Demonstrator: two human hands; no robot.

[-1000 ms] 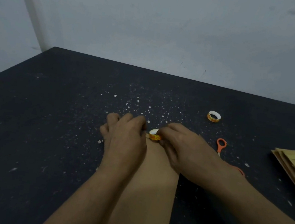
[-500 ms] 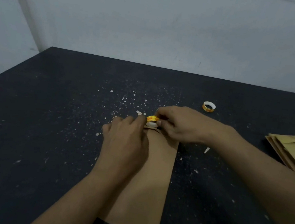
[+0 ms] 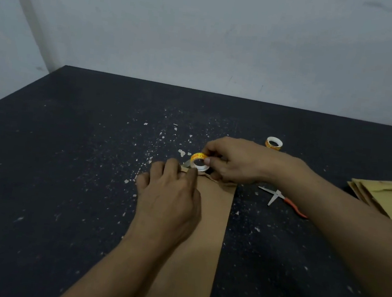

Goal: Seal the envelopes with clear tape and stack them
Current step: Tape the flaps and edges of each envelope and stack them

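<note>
risk 1: tape could go on crooked or wrinkled imo. The top edge of the envelope [image 3: 204, 235] looks crumpled at mid-frame, so a strip pulled across may not lie flat.
risk 2: if the left hand [image 3: 169, 194] eases off, the loose tape end prob lifts w/ the roll and sticks to itself or to skin.
risk 3: the table [image 3: 65, 157] has white flecks all over just above the envelope, and bits could get trapped under the sticky side.
risk 4: scissors [image 3: 280, 199] lie right of the envelope, partly under the right forearm, blades apart. Awkward reach w/ both hands busy.
left fingers: close together, tips pressing down on the envelope's top edge right by the roll. Not gripping anything afaict.
right fingers: right hand [image 3: 237, 163] pinches the tape roll [image 3: 199, 161] btw thumb and fingertips. Roll stands on edge at the envelope's top, centre of frame.
tape strip: a short pale bit seems to run from roll to left fingertips. Too small to be sure.
where stuff is: envelope flat, centre to bottom of frame. Pile of envelopes [image 3: 386, 196] at right edge. Spare roll [image 3: 274, 143] up and right of the hands.
</note>
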